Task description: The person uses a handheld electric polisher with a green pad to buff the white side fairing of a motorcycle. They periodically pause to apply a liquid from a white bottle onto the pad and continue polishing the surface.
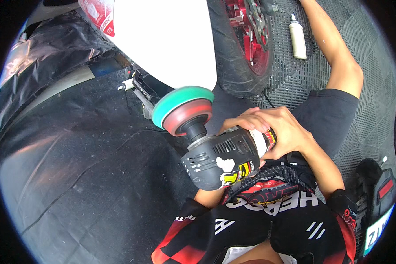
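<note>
Both hands are on a black power polisher (204,168) with stickers on its housing. My right hand (283,128) wraps around its rear end. My left hand (241,123) has its fingers curled over the far side of the body; its palm is hidden behind the tool. At the front, a green foam pad (166,107) on a red backing plate (188,115) looks blurred, as if spinning. The pad's upper rim meets the lower tip of a white, overexposed motorcycle body panel (171,39); whether it presses on the surface cannot be told.
A motorcycle tyre (227,56) with a red wheel hub area stands beside the panel. A white bottle (298,39) lies or stands on grey grid flooring (336,132). Black sheeting (62,148) spreads at left, crossed by a cord (69,184). A plate with writing (378,231) is at lower right.
</note>
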The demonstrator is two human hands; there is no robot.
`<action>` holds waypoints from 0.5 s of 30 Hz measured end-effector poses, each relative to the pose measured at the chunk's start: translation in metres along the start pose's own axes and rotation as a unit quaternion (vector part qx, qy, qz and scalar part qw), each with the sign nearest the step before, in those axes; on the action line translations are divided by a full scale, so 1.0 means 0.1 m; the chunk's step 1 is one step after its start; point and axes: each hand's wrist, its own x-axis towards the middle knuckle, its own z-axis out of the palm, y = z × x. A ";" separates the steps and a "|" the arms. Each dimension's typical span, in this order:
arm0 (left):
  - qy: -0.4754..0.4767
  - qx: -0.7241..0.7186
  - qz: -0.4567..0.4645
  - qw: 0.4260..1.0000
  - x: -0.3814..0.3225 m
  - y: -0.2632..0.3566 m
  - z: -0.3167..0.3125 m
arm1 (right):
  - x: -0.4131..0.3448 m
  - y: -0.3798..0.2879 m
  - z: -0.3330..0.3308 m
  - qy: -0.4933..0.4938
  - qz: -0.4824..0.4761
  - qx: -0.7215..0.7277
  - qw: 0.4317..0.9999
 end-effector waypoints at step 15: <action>-0.018 -0.022 0.001 1.000 -0.13 -0.02 -0.19 | 0.03 0.14 0.28 0.005 -0.025 -0.001 1.000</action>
